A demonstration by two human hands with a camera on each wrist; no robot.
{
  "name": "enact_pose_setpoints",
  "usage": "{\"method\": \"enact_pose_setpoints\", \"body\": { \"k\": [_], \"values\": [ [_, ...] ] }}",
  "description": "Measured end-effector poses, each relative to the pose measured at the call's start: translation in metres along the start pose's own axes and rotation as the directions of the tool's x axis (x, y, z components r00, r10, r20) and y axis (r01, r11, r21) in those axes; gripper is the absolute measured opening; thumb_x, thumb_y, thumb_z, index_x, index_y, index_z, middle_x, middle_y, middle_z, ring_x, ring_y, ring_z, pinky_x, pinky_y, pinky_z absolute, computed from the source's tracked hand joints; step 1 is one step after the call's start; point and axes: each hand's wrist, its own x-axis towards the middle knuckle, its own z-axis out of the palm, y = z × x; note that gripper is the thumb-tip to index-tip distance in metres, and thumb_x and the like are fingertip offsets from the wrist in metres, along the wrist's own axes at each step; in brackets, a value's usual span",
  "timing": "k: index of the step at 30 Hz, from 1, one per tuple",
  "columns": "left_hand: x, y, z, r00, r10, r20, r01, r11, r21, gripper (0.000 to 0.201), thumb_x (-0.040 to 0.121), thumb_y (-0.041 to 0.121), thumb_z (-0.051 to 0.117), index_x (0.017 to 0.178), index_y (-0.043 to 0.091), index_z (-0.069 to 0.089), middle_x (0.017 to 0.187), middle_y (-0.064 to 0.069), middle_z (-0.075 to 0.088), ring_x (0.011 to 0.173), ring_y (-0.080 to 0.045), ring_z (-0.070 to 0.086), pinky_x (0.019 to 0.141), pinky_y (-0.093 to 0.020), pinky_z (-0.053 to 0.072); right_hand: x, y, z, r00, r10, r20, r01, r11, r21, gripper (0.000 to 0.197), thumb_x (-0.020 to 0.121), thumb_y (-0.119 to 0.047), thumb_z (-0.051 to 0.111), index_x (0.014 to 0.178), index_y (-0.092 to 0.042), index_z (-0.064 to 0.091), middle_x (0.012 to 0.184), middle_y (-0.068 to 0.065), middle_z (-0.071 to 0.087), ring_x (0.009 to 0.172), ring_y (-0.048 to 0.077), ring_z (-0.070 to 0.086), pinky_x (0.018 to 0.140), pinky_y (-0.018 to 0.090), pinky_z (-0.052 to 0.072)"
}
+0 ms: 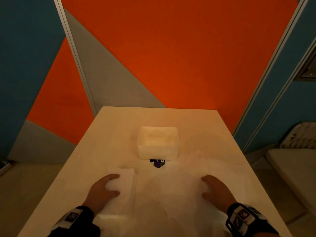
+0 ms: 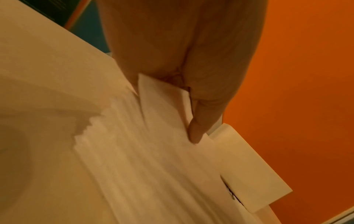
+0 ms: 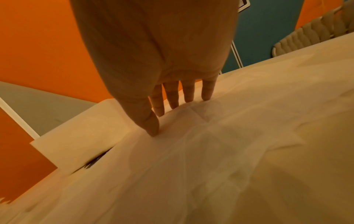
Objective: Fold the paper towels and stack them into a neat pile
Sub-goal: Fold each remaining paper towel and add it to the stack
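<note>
A pile of folded white paper towels (image 1: 123, 200) lies on the table's near left. My left hand (image 1: 114, 184) is on top of it and pinches the edge of the top folded towel (image 2: 159, 109) between thumb (image 2: 195, 133) and fingers. To the right, a large unfolded paper towel (image 1: 171, 194) is spread flat with creases showing. On its right part rests my right hand (image 1: 207, 186), with straight fingers (image 3: 188, 94) and thumb tip touching the sheet (image 3: 210, 166).
A white open container (image 1: 157, 153) stands mid-table behind the towels, with a dark printed item (image 1: 158, 163) sticking out under its front. The pale table (image 1: 119, 125) meets orange, grey and blue wall panels. A padded chair (image 1: 290, 161) is at the right.
</note>
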Motion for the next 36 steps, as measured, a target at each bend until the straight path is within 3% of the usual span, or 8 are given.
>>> {"method": "enact_pose_setpoints", "body": {
  "k": [5, 8, 14, 20, 23, 26, 31, 36],
  "values": [
    [0.009, -0.009, 0.005, 0.997, 0.076, -0.023, -0.067, 0.961, 0.268, 0.055, 0.069, 0.002, 0.079, 0.114, 0.025, 0.057, 0.134, -0.006, 0.044, 0.125, -0.027, 0.044, 0.100, -0.027, 0.034, 0.000, 0.004, 0.005, 0.998, 0.023, 0.061, -0.022, 1.000, -0.009, 0.098, 0.075, -0.048, 0.075, 0.151, -0.032, 0.014, 0.160, -0.004, 0.009, 0.146, 0.018, 0.013, 0.118, 0.035, 0.020],
    [0.004, -0.001, 0.012, 0.989, 0.146, -0.011, -0.102, 0.741, 0.664, 0.066, 0.075, 0.029, 0.073, 0.133, 0.038, 0.044, 0.156, -0.003, 0.006, 0.139, -0.028, 0.019, 0.111, -0.036, 0.024, -0.003, 0.003, 0.005, 0.986, 0.022, 0.163, -0.006, 0.995, -0.100, 0.121, 0.062, -0.053, 0.081, 0.151, -0.038, 0.000, 0.160, -0.003, -0.006, 0.148, 0.024, 0.001, 0.119, 0.042, 0.018],
    [-0.001, -0.001, 0.026, 0.920, 0.284, 0.271, -0.389, 0.562, 0.730, 0.074, 0.079, 0.004, 0.052, 0.146, 0.029, 0.032, 0.157, 0.002, 0.012, 0.145, -0.027, 0.020, 0.114, -0.043, 0.021, -0.011, 0.004, 0.004, 0.990, -0.001, 0.139, 0.015, 0.995, -0.101, 0.098, 0.076, -0.054, 0.070, 0.149, -0.044, 0.005, 0.161, -0.008, -0.008, 0.148, 0.022, -0.002, 0.119, 0.041, 0.014],
    [-0.005, -0.003, 0.029, 0.930, 0.183, 0.318, -0.359, 0.634, 0.685, 0.071, 0.090, 0.003, 0.034, 0.151, 0.027, 0.008, 0.159, 0.001, -0.005, 0.148, -0.019, -0.001, 0.117, -0.029, 0.004, -0.010, 0.001, -0.009, 0.985, -0.004, 0.173, 0.005, 1.000, -0.010, 0.136, 0.020, -0.100, 0.039, 0.145, -0.048, 0.022, 0.159, -0.015, 0.007, 0.147, 0.019, 0.006, 0.117, 0.044, 0.015],
    [-0.004, -0.003, 0.028, 0.934, 0.159, 0.320, -0.347, 0.623, 0.701, 0.070, 0.091, 0.003, 0.033, 0.151, 0.028, 0.006, 0.159, 0.002, -0.006, 0.148, -0.018, -0.002, 0.117, -0.029, 0.004, -0.008, -0.001, -0.008, 0.996, 0.005, 0.094, -0.003, 1.000, -0.017, 0.105, 0.051, -0.092, 0.046, 0.143, -0.045, 0.028, 0.155, -0.015, 0.017, 0.142, 0.016, 0.019, 0.114, 0.039, 0.024],
    [-0.005, -0.001, 0.029, 0.934, 0.154, 0.324, -0.347, 0.614, 0.709, 0.069, 0.092, 0.005, 0.033, 0.151, 0.029, 0.005, 0.159, 0.003, -0.007, 0.148, -0.017, -0.002, 0.118, -0.030, 0.005, -0.007, -0.005, -0.004, 1.000, 0.004, 0.002, -0.004, 0.996, -0.092, 0.063, 0.088, -0.052, 0.058, 0.144, -0.043, 0.030, 0.152, -0.014, 0.022, 0.137, 0.016, 0.026, 0.109, 0.035, 0.032],
    [-0.005, -0.003, 0.026, 0.927, 0.168, 0.334, -0.362, 0.625, 0.692, 0.069, 0.092, 0.005, 0.033, 0.151, 0.027, 0.003, 0.159, 0.003, -0.008, 0.148, -0.017, -0.003, 0.117, -0.028, 0.003, 0.000, -0.007, 0.000, 0.996, 0.019, -0.089, -0.027, 0.996, -0.087, 0.034, 0.101, -0.037, 0.040, 0.134, -0.041, 0.047, 0.146, -0.013, 0.036, 0.129, 0.016, 0.040, 0.102, 0.035, 0.039],
    [-0.001, 0.001, 0.020, 0.933, 0.182, 0.311, -0.347, 0.682, 0.644, 0.065, 0.093, 0.007, 0.038, 0.150, 0.028, 0.014, 0.159, 0.005, 0.002, 0.147, -0.014, 0.004, 0.112, -0.017, 0.001, 0.001, -0.017, -0.016, 0.974, 0.083, -0.209, -0.046, 0.983, 0.178, 0.034, 0.102, -0.031, 0.042, 0.128, -0.019, 0.060, 0.130, 0.001, 0.060, 0.117, 0.021, 0.056, 0.100, 0.029, 0.041]
  ]
}}
